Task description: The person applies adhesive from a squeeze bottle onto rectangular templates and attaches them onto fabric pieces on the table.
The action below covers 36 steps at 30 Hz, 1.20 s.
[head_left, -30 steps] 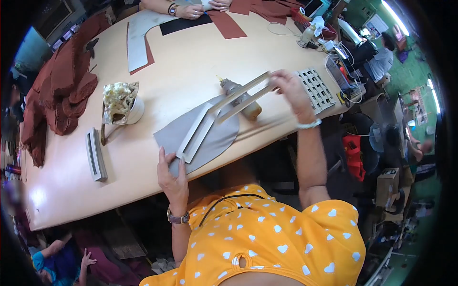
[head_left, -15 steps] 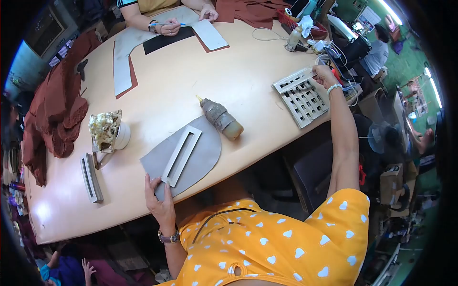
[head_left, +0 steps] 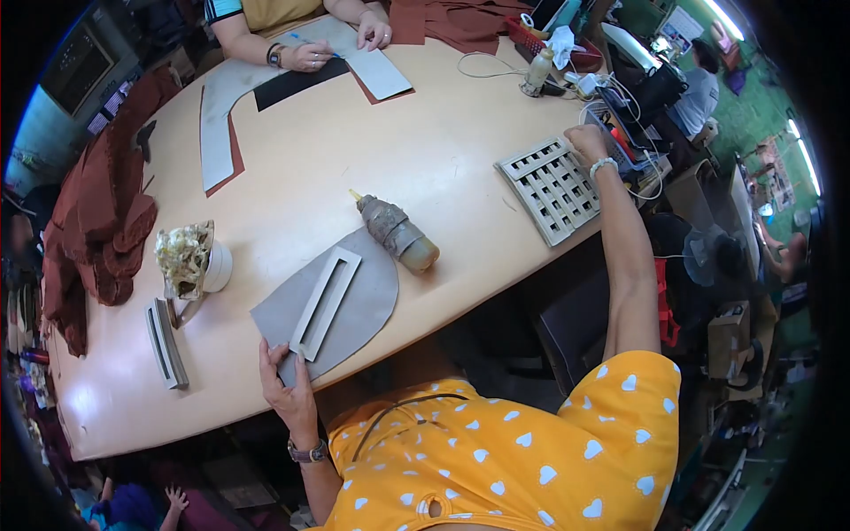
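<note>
My left hand grips the lower end of a pale slotted frame, thumb at its end and fingertips beside it. The frame lies on a grey rounded leather-like piece at the table's front edge. My right hand is closed at the upper right corner of a pale slotted rack; its fingertips are hidden, so what they hold cannot be made out. Between the hands lies a bottle wrapped in dark tape with a yellow nozzle, close to the grey piece.
A white cup crusted with glue-like residue and a stack of slotted strips stand at left. Brown material is piled behind them. Across the table, another person's hand holds a pen over pattern pieces. Cables and a small bottle sit at right.
My right hand has shifted slightly at the rack's corner, and the strip at its top now lies more in line with it. The whole view has shifted a little; my left hand keeps its place.
</note>
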Motion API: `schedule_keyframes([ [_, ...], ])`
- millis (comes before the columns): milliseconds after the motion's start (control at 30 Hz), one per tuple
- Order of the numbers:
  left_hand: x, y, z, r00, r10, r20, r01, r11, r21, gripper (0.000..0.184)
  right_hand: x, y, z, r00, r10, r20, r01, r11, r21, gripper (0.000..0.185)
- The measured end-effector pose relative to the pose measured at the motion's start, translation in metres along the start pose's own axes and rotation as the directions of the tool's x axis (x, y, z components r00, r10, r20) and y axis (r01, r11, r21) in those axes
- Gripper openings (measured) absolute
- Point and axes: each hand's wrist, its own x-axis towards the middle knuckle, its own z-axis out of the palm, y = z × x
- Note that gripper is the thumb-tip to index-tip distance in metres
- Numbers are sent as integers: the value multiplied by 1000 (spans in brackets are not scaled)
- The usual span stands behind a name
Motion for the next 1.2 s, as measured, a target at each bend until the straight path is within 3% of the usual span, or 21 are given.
schedule_keyframes([
  [33, 0, -2, 0, 1000, 4, -1, -4, 1000, 0, 57, -16, -17, -8, 996, 60, -65, -58, 998, 36, 21],
  [133, 0, -3, 0, 1000, 1, -7, -1, 1000, 1, 56, -56, -61, -23, 967, -146, -209, 159, 986, 46, 30],
  [167, -1, -2, 0, 1000, -9, -13, 9, 1000, 5, 56, -79, -79, -23, 950, -231, -210, 271, 944, 187, 30],
  [300, 1, -1, -1, 998, 51, -31, -50, 998, 45, 53, -220, -172, -11, 929, -371, -4, 332, 827, 453, 42],
  [333, 1, -3, -2, 999, 47, -26, -46, 998, 39, 53, -256, -191, -8, 906, -401, 134, 296, 828, 476, 55],
  [500, 2, 1, -6, 989, 145, -8, -144, 989, 24, 74, -341, -226, 32, 822, -566, -63, 565, 798, 208, 58],
  [600, 1, -1, -6, 985, 170, -7, -170, 985, 33, 77, -339, -229, 51, 915, -377, -145, 389, 726, 566, 57],
  [667, 2, -3, -6, 982, 188, -23, -187, 982, 35, 77, -339, -231, 49, 930, -337, -150, 340, 625, 703, 59],
  [733, 3, -4, -5, 980, 195, -40, -193, 981, 33, 77, -342, -233, 39, 943, -286, -169, 292, 471, 832, 58],
  [800, 2, -5, -5, 980, 194, -47, -193, 981, 27, 76, -340, -233, 30, 957, -243, -159, 216, 233, 948, 50],
  [867, 3, -5, -6, 980, 194, -48, -194, 981, 17, 76, -334, -230, 26, 979, -176, -103, 100, -24, 995, 45],
  [900, 3, -6, -6, 980, 193, -47, -193, 981, 13, 75, -329, -223, 26, 977, -205, -63, 48, -82, 996, 38],
  [1033, 4, -6, -6, 976, 212, -50, -210, 977, 28, 76, -330, -216, 33, 981, -190, 30, -33, -9, 999, 34],
  [1200, 4, -8, -5, 974, 223, -46, -221, 974, 37, 78, -340, -223, 43, 990, -120, 74, -80, -47, 996, 38],
])
